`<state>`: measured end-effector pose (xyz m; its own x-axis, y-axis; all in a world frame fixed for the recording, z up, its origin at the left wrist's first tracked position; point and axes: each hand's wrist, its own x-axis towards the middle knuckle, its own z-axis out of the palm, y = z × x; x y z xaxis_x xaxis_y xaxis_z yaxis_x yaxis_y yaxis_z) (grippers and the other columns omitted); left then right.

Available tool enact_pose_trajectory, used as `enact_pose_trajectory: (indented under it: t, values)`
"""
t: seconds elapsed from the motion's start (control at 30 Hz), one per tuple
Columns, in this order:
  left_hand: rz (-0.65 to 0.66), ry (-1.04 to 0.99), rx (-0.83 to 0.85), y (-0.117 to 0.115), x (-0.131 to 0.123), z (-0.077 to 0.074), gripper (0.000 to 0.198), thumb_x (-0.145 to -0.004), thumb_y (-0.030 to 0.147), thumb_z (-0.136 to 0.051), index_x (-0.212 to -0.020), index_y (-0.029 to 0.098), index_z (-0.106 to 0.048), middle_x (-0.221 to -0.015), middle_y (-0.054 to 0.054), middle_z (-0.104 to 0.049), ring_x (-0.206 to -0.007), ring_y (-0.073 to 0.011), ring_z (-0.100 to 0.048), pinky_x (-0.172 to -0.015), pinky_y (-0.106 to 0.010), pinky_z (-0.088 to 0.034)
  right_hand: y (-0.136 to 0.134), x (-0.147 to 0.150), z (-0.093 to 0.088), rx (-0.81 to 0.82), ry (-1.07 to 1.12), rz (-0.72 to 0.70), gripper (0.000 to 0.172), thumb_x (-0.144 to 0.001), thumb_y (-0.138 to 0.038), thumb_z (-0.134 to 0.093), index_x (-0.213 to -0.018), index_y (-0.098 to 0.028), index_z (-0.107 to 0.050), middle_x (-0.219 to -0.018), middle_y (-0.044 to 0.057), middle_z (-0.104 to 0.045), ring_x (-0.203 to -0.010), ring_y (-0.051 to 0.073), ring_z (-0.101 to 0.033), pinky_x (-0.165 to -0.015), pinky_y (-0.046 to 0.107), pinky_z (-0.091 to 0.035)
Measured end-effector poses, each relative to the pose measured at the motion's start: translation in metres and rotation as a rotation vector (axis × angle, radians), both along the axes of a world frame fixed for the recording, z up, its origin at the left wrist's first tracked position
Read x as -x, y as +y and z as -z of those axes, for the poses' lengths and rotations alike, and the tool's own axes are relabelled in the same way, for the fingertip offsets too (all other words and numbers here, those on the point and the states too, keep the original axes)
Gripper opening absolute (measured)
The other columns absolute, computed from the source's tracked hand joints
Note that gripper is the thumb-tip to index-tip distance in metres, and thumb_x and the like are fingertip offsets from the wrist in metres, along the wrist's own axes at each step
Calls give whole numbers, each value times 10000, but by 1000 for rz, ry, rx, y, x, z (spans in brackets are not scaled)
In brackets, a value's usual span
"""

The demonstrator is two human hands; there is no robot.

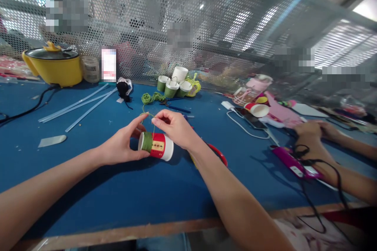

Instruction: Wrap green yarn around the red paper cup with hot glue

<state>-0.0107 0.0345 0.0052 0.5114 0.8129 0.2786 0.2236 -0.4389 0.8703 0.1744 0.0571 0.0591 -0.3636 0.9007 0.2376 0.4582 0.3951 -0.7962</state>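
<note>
A red paper cup [159, 145] lies on its side over the blue table [118, 188], its bottom part wound with green cord. My left hand [123, 145] grips the cup's wound end. My right hand [173, 127] pinches a strand of the green cord [152, 130] just above the cup. The cord runs back to a loose green bundle [151, 98] farther up the table.
Several green-wrapped cups [173, 84] stand at the back centre. A yellow electric pot [53, 66] sits back left, with clear glue sticks [79, 107] lying nearby. Red-handled scissors [219, 154] lie under my right wrist. Another person's hands [312, 135] rest at right beside a pink glue gun [291, 162] and a phone [253, 119].
</note>
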Motion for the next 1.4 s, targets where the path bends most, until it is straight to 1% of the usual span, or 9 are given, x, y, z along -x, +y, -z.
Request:
enact_pose_trajectory:
  t: [0.13,0.37,0.6,0.77,0.87,1.0,1.13,1.23,1.4]
  values:
    - [18,-12,-59,-2,-1,0,890,-696,239,-700,-1411,236,-170,-1091,-79,-536,-979,-221,-570,-913,-422,-466,0,0,2,16,-13,-4,156,-794,-293,-551,-696,-172,-548,-654,-31,-519,-603,103,-451,-573,241,-359]
    - [50,-23,-111,-4,-1,-3,888,-717,195,-668,-1429,215,-139,-1122,-95,-548,-1052,-237,-550,-984,-435,-422,2,1,5,85,-41,-2,153,-805,-280,-542,-702,-167,-541,-651,-32,-517,-600,101,-440,-570,238,-351]
    - [53,8,-183,-4,0,-3,908,-721,167,-667,-1440,250,-119,-1215,-112,-528,-1133,-266,-517,-1014,-458,-403,0,3,6,89,-240,2,172,-858,-246,-468,-697,-184,-475,-652,-18,-532,-601,109,-465,-552,231,-342]
    - [47,62,-250,-3,1,-1,889,-738,192,-662,-1441,260,-122,-1233,-116,-511,-1120,-259,-518,-1011,-456,-407,0,4,8,64,-372,9,170,-878,-227,-439,-710,-199,-433,-681,3,-557,-628,128,-500,-572,242,-348]
    - [49,75,-253,-2,1,0,886,-745,225,-666,-1441,250,-119,-1230,-123,-497,-1126,-268,-510,-1004,-466,-406,1,4,10,31,-406,28,161,-879,-222,-432,-719,-202,-429,-703,20,-576,-647,143,-516,-590,256,-351]
    - [25,81,-165,-1,1,0,942,-708,322,-714,-1437,222,-127,-1201,-132,-498,-1098,-289,-519,-978,-490,-410,-3,6,10,-13,-437,64,152,-884,-239,-419,-735,-209,-409,-684,17,-556,-635,150,-509,-587,262,-335]
    - [23,24,53,-3,-2,-3,941,-722,366,-691,-1432,205,-94,-1099,-113,-547,-971,-267,-586,-883,-470,-470,-10,11,8,-57,-466,96,134,-889,-237,-406,-759,-207,-418,-711,35,-577,-644,156,-520,-580,263,-326]
    - [32,-34,180,-4,-4,-5,918,-736,371,-669,-1426,200,-87,-1066,-109,-565,-968,-271,-592,-846,-456,-485,-15,15,7,-84,-514,105,105,-894,-232,-400,-809,-196,-452,-712,45,-598,-635,161,-528,-569,265,-317]
    - [19,-74,210,-3,-3,-4,888,-727,363,-676,-1414,224,-131,-1112,-103,-522,-980,-266,-583,-837,-441,-481,-17,18,9,-105,-581,123,109,-905,-231,-395,-867,-178,-481,-744,55,-627,-656,174,-561,-562,265,-304]
